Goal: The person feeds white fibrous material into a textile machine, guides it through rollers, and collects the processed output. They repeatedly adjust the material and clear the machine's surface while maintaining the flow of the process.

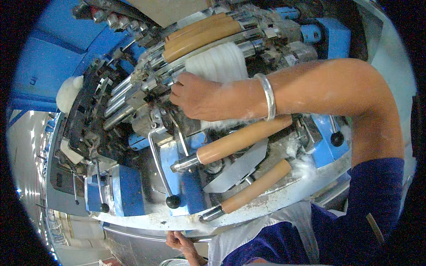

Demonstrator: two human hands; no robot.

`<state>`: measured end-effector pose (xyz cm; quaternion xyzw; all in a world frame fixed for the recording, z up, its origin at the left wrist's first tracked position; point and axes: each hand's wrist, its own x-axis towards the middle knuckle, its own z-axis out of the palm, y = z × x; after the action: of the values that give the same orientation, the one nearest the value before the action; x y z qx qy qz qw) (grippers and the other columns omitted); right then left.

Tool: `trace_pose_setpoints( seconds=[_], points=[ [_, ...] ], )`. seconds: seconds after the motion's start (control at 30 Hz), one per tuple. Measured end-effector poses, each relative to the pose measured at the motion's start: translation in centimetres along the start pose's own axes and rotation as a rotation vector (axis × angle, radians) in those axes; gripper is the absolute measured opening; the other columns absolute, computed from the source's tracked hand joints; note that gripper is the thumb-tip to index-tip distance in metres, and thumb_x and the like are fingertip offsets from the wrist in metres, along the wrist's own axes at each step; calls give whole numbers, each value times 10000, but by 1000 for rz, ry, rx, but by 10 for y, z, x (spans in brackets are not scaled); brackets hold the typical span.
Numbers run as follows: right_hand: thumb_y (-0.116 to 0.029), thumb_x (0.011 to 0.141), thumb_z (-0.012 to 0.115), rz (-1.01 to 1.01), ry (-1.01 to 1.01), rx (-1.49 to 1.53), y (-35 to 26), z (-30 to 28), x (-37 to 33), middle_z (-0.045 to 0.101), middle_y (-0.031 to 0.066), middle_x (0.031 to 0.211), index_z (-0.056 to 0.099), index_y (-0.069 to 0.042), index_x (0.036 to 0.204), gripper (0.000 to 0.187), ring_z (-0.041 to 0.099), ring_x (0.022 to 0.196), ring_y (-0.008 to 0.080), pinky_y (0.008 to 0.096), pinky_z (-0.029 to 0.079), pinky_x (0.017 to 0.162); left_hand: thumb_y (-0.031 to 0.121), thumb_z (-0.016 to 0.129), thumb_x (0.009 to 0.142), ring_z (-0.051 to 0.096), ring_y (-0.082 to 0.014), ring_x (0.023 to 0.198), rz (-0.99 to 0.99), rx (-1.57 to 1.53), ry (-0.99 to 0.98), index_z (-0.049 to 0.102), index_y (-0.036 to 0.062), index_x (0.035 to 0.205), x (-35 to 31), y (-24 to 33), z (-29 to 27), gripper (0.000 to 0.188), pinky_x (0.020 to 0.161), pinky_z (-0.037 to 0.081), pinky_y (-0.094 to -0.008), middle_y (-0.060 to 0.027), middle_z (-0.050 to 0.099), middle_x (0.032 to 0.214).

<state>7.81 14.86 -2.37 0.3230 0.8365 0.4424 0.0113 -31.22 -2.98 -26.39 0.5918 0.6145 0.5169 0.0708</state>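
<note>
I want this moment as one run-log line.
right hand: curled, over white fibre, grip unclear | left hand: curled, near metal rail, grip unclear | two tan rollers: nearer than white fibre

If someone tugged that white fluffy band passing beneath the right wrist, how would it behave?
The white fibre band would probably flop, since it looks soft and loosely ridged. It seems light for its size, given its airy texture. It may pull apart easily, as loose white fluff lies nearby.
</note>
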Motion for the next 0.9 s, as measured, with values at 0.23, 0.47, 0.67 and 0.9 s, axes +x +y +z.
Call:
trace_pose_setpoints(
  seconds=[0.23, 0.47, 0.67, 0.9],
  points=[
    [-139, 728, 622, 169, 87, 259, 35, 3, 3, 661, 107, 831, 697, -62, 775, 117, 615, 841, 284, 425, 466, 720, 455, 504, 937, 348, -117, 538, -1, -33, -2, 540, -33, 719, 0, 1, 3, 536, 473, 248, -324, -30, 426, 544],
    [-76, 735, 578, 199, -30, 570, 86, 18, 55, 661, 210, 854, 673, -9, 858, 170, 647, 822, 383, 491, 504, 718, 449, 491, 940, 413, -225, 581, -2, 146, -42, 559, 6, 745, -2, 6, -4, 489, 561, 314, -381, -95, 472, 612],
    [-217, 799, 538, 192, -562, 531, 92, 15, 85, 672, 143, 926, 688, -39, 946, 275, 617, 782, 288, 495, 471, 724, 434, 471, 941, 398, -257, 655, -117, 114, -86, 482, 41, 706, -6, -3, -6, 459, 666, 295, -380, -99, 444, 621],
    [-178, 742, 578, 3, -584, 426, 100, 9, 89, 651, 164, 788, 679, 16, 807, 229, 611, 709, 269, 483, 490, 640, 379, 495, 975, 356, -118, 607, 32, 93, -63, 508, -31, 744, -4, -12, -7, 471, 513, 274, -334, -27, 406, 624]
  ],
)
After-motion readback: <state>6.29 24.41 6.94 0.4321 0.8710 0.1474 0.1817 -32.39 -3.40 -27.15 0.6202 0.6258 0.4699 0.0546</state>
